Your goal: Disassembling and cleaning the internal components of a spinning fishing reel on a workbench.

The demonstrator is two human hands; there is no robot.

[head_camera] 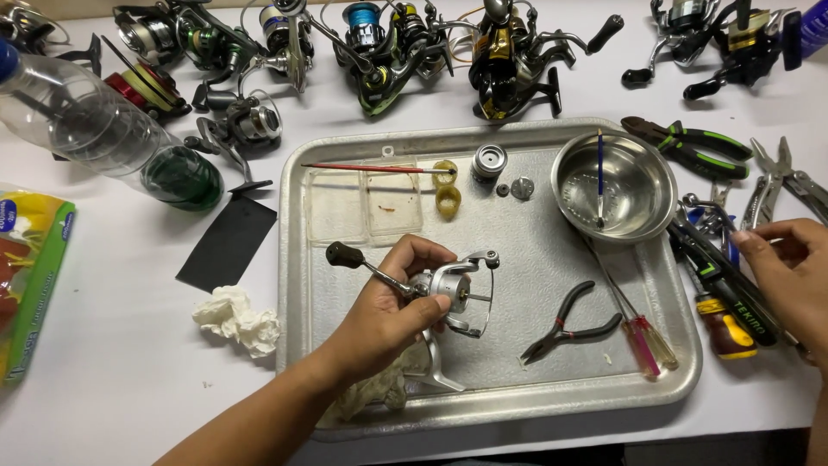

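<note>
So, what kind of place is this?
Probably a workbench for repairing fishing reels. The left hand holds a silver reel over a metal tray, more reels line the table's far edge, and the right hand touches the tools.

There is only one view here, from a camera on the person's head, looking steeply down onto a white table [103, 380] from the near edge. It faces away from the person's body, so both forearms come in from the bottom of the picture. It sits close enough that the metal tray [517, 393] fills the middle. The left hand [392, 306] lies near the centre, the right hand [789, 267] is cut by the right edge. A row of fishing reels [509, 52] runs along the far top edge, partly cropped. With no second camera, nothing is shared.
</note>
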